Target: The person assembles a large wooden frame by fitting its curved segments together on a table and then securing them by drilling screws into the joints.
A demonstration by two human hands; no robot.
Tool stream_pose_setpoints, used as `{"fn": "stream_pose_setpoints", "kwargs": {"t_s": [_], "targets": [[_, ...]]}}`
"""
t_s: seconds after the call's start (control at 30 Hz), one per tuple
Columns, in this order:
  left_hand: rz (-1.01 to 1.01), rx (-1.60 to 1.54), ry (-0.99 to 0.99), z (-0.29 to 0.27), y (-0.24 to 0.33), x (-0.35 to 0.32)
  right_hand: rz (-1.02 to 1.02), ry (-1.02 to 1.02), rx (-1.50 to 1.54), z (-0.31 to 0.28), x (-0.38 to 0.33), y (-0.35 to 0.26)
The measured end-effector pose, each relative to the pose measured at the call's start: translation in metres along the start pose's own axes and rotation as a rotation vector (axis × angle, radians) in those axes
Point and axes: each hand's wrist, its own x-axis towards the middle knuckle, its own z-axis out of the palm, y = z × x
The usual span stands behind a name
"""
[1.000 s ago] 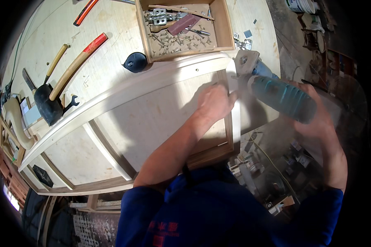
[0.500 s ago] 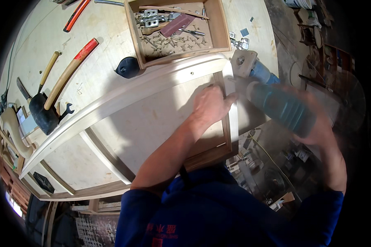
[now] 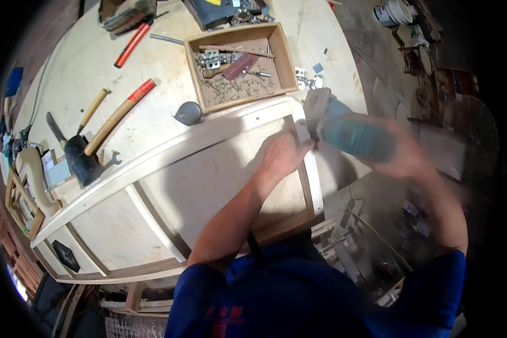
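A long pale wooden frame [image 3: 143, 217] with crossbars and inset panels lies on the worktable in front of me. My left hand [image 3: 280, 155] rests at its right end, fingers curled against the end rail and thumb over the rail. My right hand [image 3: 403, 151] is closed round a teal power drill [image 3: 359, 138], blurred by motion. The drill points left, and its tip is close to the outer side of the end rail, near my left thumb. Whether the tip touches the wood, I cannot tell.
Beyond the frame stands a wooden box [image 3: 292, 62] of screws and hinges. Beside it are a dark round cup [image 3: 188, 114] and a blue tool with a flat plate [image 3: 319, 101]. A mallet [image 3: 83, 160], a wrench [image 3: 114, 159] and a chisel [image 3: 93, 110] lie at the left.
The view has shifted, bringing more of the table's far side into sight. The drill has swung to a more level angle near the rail; my left hand stays at the frame's end.
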Motion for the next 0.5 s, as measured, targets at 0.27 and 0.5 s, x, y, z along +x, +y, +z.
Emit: {"fn": "stream_pose_setpoints", "kwargs": {"t_s": [0.27,0.5], "targets": [[0.177,-0.001,0.338,0.023,-0.081,-0.044,0.149,0.019,0.144,-0.008,-0.02,0.001],[0.238,0.26,0.36,0.005,-0.091,-0.081,0.103,0.256,0.466,0.029,-0.07,0.07]]}}
